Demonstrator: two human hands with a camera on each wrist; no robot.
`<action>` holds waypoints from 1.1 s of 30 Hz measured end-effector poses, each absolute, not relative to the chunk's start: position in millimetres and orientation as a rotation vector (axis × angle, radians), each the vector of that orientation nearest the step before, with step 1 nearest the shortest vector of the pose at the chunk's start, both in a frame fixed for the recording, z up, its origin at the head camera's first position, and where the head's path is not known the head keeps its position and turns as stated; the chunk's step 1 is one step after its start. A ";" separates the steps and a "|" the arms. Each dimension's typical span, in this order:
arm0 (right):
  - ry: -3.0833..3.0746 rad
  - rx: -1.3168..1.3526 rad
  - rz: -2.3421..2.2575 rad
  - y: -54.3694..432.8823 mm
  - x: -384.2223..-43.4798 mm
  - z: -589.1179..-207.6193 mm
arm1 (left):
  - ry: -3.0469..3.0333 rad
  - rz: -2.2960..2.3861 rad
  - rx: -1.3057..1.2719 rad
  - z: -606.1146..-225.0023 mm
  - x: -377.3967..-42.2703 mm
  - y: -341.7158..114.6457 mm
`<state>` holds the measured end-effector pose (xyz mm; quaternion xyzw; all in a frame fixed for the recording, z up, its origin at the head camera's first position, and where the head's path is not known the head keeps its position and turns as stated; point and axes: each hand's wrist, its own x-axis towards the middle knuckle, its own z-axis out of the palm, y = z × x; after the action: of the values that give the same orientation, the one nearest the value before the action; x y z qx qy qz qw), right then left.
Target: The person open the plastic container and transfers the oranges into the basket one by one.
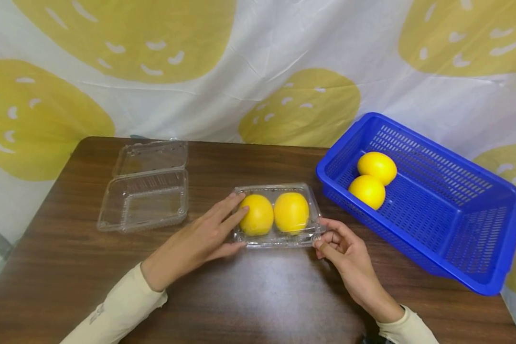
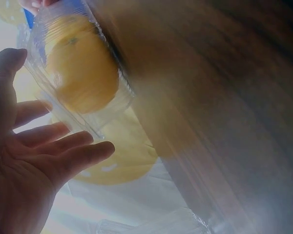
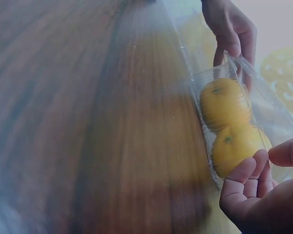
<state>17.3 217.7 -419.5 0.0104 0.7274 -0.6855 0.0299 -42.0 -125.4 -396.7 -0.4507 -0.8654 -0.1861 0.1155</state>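
Two yellow citrus fruits [image 1: 258, 215] [image 1: 291, 212] sit side by side in a clear plastic clamshell box [image 1: 279, 241] on the table, its lid over them. My left hand [image 1: 206, 234] lies at the box's left end, fingers nearly straight on the lid and thumb by the front left corner. In the left wrist view those fingers [image 2: 83, 151] are spread beside the box wall. At the front right corner my right hand [image 1: 348, 258] pinches the rim between thumb and bent fingers. The right wrist view shows its fingertips [image 3: 244, 170] close by the nearer fruit [image 3: 237, 148].
A second clamshell box [image 1: 144, 200] stands at the left with its lid [image 1: 152, 157] raised toward the back. To the right, a blue plastic basket [image 1: 413, 243] holds two more yellow fruits [image 1: 377, 167] [image 1: 367, 192]. A patterned cloth [image 1: 198, 110] hangs behind the brown wooden table [image 1: 249, 301].
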 end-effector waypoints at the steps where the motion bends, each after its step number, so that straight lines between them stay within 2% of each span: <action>1: 2.240 0.030 -2.115 217.8 17.4 -419.5 | -2.536 -0.539 -1.320 -396.8 -42.1 -125.4; 18: 2.249 0.001 -2.116 218.7 18.5 -419.6 | -2.480 -0.495 -1.298 -396.2 -44.1 -123.5; 33: 2.254 -0.025 -2.080 219.9 20.3 -420.5 | -2.469 -1.004 -1.125 -396.5 -47.9 -121.2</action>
<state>20.3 219.9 -420.5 -0.0081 0.7344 -0.6777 0.0373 -47.9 -121.2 -396.5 -0.3860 -0.8468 -0.3443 0.1242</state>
